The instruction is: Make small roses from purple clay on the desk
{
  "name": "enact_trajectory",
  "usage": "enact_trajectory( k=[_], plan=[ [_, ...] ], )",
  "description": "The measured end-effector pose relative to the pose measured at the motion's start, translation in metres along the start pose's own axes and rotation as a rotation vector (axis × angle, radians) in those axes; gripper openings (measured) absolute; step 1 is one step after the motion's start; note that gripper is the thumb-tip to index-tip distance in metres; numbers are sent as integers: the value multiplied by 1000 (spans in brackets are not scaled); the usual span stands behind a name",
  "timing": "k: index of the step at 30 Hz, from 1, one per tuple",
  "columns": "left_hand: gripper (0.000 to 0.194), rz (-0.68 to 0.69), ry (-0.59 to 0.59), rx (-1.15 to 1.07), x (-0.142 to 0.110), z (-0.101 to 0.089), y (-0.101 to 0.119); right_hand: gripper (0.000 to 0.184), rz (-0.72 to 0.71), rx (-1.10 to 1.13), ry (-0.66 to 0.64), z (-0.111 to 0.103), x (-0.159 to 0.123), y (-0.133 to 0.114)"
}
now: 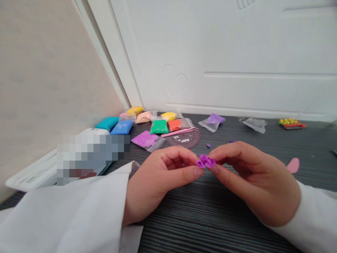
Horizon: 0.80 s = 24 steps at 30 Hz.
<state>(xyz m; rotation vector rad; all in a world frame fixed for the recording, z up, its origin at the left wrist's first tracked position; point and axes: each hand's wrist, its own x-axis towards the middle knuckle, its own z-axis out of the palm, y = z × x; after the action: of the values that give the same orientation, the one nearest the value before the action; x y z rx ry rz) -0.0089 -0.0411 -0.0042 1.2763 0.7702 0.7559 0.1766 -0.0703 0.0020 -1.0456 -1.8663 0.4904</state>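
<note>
A small purple clay piece (205, 161), shaped like little rolled petals, is pinched between the fingertips of both hands just above the dark striped tabletop (200, 218). My left hand (160, 179) grips it from the left with thumb and curled fingers. My right hand (252, 182) grips it from the right with thumb and forefinger. Both wrists wear white sleeves. Two tiny purple clay bits (208, 145) lie on the table just behind the hands.
Several bags of coloured clay (159, 127) lie at the back left, beside a round dark protractor-like plate (184, 139) and a purple clay bag (212, 121). An empty clear bag (255, 124), a small yellow-and-red clay model (291, 123) and a pink clay piece (293, 165) are at right. White door behind.
</note>
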Motion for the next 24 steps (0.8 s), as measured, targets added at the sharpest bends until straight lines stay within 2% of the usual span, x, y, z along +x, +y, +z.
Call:
enact_trajectory(
  k=[16,24],
  plan=[
    [5,65,5,-5,1,1,-1,11,-50,-61,1,0,-1,1],
    [5,122,48,75,0,3,1,12,-81,-100,-20,-1,-1,1]
  ],
)
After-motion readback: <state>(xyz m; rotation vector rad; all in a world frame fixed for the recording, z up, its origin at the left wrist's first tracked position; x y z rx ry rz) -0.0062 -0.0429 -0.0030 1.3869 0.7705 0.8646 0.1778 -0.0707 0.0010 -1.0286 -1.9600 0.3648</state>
